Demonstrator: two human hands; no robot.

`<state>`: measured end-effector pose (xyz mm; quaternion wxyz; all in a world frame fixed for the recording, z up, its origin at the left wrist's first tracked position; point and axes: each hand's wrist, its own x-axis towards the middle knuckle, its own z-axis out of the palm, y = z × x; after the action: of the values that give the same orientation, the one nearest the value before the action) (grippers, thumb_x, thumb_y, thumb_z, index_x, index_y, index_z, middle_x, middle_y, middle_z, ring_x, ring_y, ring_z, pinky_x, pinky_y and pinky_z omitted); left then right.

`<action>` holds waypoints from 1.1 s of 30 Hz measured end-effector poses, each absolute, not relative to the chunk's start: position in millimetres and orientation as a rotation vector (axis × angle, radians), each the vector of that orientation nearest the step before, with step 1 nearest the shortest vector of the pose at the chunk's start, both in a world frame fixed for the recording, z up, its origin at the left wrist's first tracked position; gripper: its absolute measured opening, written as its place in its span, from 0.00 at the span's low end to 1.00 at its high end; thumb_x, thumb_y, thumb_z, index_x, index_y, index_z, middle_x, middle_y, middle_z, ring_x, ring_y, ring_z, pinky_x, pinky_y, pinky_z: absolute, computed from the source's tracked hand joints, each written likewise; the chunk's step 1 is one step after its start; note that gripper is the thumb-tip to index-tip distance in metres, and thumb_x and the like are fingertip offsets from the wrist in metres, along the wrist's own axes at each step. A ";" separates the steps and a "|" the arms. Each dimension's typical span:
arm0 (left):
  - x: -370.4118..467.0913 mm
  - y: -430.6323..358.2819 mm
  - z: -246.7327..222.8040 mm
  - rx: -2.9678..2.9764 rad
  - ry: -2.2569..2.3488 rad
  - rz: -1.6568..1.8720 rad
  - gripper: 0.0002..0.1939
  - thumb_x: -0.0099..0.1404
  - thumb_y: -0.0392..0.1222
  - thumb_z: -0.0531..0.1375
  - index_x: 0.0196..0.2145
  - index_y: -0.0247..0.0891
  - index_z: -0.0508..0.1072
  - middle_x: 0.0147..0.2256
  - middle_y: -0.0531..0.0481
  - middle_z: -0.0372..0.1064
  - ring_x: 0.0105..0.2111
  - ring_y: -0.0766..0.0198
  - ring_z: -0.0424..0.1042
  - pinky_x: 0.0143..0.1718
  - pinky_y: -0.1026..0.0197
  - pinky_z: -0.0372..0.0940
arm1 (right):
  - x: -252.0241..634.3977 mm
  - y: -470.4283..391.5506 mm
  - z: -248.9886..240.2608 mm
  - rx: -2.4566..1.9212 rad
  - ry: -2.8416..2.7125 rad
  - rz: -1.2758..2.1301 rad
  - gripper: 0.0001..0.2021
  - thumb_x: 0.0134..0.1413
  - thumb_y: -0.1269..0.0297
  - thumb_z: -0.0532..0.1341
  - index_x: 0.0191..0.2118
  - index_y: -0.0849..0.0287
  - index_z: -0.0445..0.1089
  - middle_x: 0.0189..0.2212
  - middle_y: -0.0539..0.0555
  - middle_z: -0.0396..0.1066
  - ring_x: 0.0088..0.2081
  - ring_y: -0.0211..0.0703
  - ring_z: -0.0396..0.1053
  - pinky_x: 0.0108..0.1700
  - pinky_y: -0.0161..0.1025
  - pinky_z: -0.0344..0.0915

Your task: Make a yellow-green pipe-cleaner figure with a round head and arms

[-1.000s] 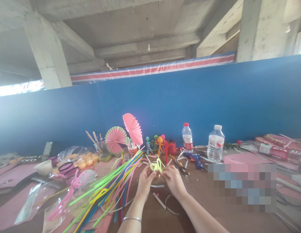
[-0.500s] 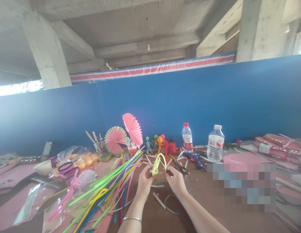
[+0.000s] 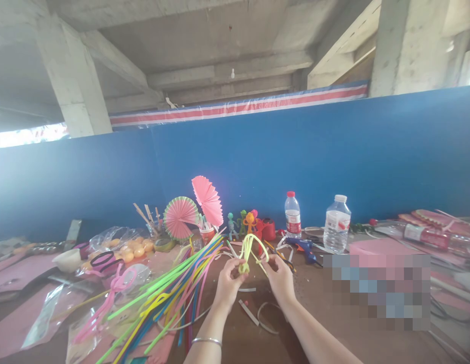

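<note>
In the head view, clock hours counted from the yellow-green strip (image 3: 250, 237), 12 lying away from the wearer, the strip is held above the table (image 3: 314, 308) between both hands. The left hand (image 3: 229, 282) pinches its knot (image 3: 244, 268) between thumb and fingers; the right hand (image 3: 280, 278) grips a strand near the arch's right foot. Half a second ago the loop stood narrower; now the right hand is further toward 3 o'clock and the strands spread in a wider arch. The left hand is almost where it was.

The blue partition (image 3: 295, 156) bounds the table's far edge, with small figures (image 3: 250, 222) before it at 12. Room is tightest at 8, where a bundle of coloured strips (image 3: 174, 298) runs just beside the left forearm. A blue glue gun (image 3: 305, 247) lies at 3. Bare brown tabletop opens at 4, up to a pixelated patch. At 6, between the forearms, are only white scraps (image 3: 249, 313). The near edge is out of frame.
</note>
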<state>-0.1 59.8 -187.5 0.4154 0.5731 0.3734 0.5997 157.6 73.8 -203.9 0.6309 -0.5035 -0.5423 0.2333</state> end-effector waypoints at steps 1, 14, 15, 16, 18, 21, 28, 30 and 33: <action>-0.7 60.5 -188.3 1.438 0.944 1.503 0.14 0.47 0.35 0.64 0.35 0.38 0.75 0.39 0.47 0.69 0.38 0.57 0.68 0.40 0.60 0.62 | 158.2 73.0 -202.8 -1.159 -1.224 0.532 0.12 0.47 0.54 0.57 0.28 0.58 0.69 0.24 0.52 0.71 0.26 0.44 0.67 0.32 0.37 0.61; 3.1 61.3 -191.7 1.469 0.956 1.423 0.15 0.42 0.29 0.63 0.30 0.39 0.68 0.28 0.52 0.71 0.30 0.59 0.70 0.32 0.62 0.62 | 156.4 70.7 -197.3 -1.023 -1.129 0.694 0.14 0.47 0.52 0.58 0.28 0.58 0.66 0.29 0.56 0.75 0.33 0.48 0.72 0.34 0.39 0.65; 3.4 60.6 -191.3 1.479 0.958 1.418 0.15 0.42 0.28 0.63 0.30 0.39 0.68 0.27 0.52 0.71 0.30 0.60 0.69 0.31 0.62 0.62 | 155.7 71.2 -197.9 -1.003 -1.141 0.715 0.14 0.46 0.52 0.59 0.27 0.58 0.66 0.29 0.56 0.75 0.34 0.48 0.72 0.35 0.40 0.65; 3.7 59.9 -191.0 1.488 0.960 1.414 0.16 0.42 0.28 0.63 0.30 0.39 0.69 0.27 0.52 0.70 0.29 0.60 0.69 0.30 0.62 0.62 | 155.0 71.5 -198.5 -0.986 -1.155 0.735 0.13 0.44 0.52 0.61 0.25 0.59 0.65 0.30 0.57 0.75 0.34 0.49 0.71 0.36 0.40 0.65; 4.2 58.9 -190.3 1.502 0.961 1.409 0.16 0.41 0.27 0.63 0.30 0.39 0.70 0.26 0.53 0.70 0.28 0.61 0.68 0.29 0.63 0.62 | 153.6 71.6 -199.3 -0.952 -1.185 0.777 0.13 0.41 0.54 0.64 0.23 0.59 0.66 0.31 0.57 0.75 0.33 0.49 0.71 0.36 0.41 0.65; 4.0 57.5 -187.8 1.516 0.960 1.417 0.16 0.40 0.28 0.64 0.30 0.39 0.72 0.28 0.52 0.69 0.30 0.60 0.68 0.31 0.62 0.62 | 151.5 71.1 -199.6 -0.899 -1.208 0.846 0.13 0.41 0.54 0.64 0.23 0.60 0.66 0.31 0.57 0.75 0.28 0.46 0.71 0.33 0.41 0.66; 1.9 56.8 -183.8 1.421 0.915 1.444 0.14 0.46 0.36 0.65 0.34 0.38 0.74 0.34 0.47 0.70 0.36 0.56 0.68 0.37 0.60 0.62 | 150.6 70.7 -198.2 -0.802 -1.188 0.931 0.12 0.41 0.57 0.65 0.30 0.62 0.72 0.30 0.57 0.75 0.32 0.48 0.71 0.36 0.42 0.66; 1.6 58.3 -185.0 1.348 0.895 1.469 0.15 0.49 0.39 0.64 0.37 0.38 0.71 0.33 0.48 0.70 0.35 0.58 0.69 0.35 0.61 0.62 | 151.3 70.9 -198.3 -0.795 -1.165 0.929 0.12 0.40 0.59 0.65 0.31 0.61 0.73 0.31 0.57 0.75 0.33 0.48 0.71 0.38 0.42 0.65; 0.9 61.6 -187.7 1.226 0.860 1.518 0.12 0.54 0.43 0.61 0.37 0.38 0.69 0.32 0.50 0.69 0.33 0.62 0.68 0.33 0.63 0.62 | 151.8 71.8 -199.2 -0.792 -1.119 0.919 0.10 0.40 0.61 0.66 0.30 0.61 0.73 0.31 0.56 0.75 0.35 0.47 0.70 0.39 0.41 0.64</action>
<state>0.9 61.6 -187.7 0.4833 0.5034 0.3531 0.6232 151.8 71.8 -199.2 0.6785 -0.3524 -0.4983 0.4089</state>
